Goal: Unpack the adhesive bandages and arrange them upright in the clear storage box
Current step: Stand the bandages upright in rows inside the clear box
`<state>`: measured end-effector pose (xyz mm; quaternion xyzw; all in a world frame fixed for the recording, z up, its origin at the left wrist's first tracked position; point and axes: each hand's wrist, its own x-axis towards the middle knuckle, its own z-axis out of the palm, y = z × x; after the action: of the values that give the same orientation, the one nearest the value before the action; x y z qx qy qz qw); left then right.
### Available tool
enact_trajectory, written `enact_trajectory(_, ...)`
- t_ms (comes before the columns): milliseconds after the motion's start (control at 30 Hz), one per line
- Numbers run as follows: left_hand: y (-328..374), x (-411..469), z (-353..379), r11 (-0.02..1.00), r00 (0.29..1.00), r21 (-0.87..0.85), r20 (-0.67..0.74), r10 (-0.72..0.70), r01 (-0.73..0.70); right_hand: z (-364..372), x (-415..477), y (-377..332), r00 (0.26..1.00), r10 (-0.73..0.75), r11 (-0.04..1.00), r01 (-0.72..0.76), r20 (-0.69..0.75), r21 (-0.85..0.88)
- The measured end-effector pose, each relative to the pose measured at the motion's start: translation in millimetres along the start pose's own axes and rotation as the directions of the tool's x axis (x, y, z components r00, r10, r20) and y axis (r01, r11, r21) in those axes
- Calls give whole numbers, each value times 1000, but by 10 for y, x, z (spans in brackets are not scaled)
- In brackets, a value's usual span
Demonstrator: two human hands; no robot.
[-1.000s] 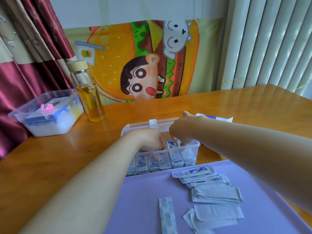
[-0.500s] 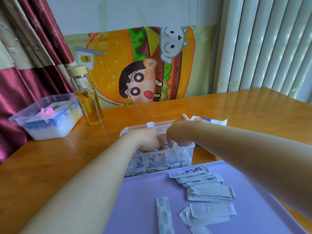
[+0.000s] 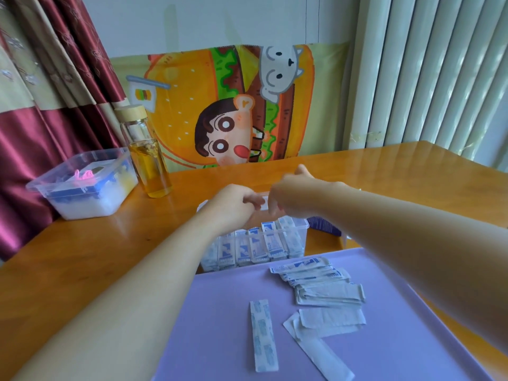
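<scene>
At the far left of the bench sit a plastic tub of odds and ends and a glass bottle of amber liquid, neither of which looks part of the job. In the middle, the left hand hovers over the clear storage box with its fingers curled. Blur hides whether it pinches anything. A row of adhesive bandages stands upright along the box's near wall, so the task looks well underway. The right hand hangs just beside the left, above the box, thumb raised and fingers pointing down. Whether it holds a bandage I cannot tell. Nearer, on the purple mat, a single bandage lies flat, well apart from both hands. To its right a loose pile is yet to go in. A blue carton peeks from behind the right forearm.
</scene>
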<state>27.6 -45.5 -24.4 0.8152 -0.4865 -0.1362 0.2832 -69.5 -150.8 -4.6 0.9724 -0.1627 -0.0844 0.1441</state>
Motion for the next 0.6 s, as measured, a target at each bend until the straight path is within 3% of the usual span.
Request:
enact_trajectory(67, 19, -177, 16, 996, 987, -41, -143, 74, -80, -16, -209, 14, 980, 44, 976, 0, -196, 217)
enact_trajectory(167, 29, -532, 64, 983, 959, -82, -244, 142, -166, 101, -587, -35, 955, 109, 891, 29, -277, 453)
enact_trajectory(300, -53, -919, 208, 998, 994, -15, -86, 67, -69, 470, -921, -149, 994, 78, 901, -36, -79, 432)
enact_trajectory(433, -175, -1144, 397, 977, 983, 187, 131, -132, 107, 762, -863, -176, 989, 144, 898, -119, -28, 424)
enact_trajectory(600, -56, -1302, 632, 913, 961, 368, 138, -242, 177, 848, -832, -228, 985, 167, 936, -145, -42, 319)
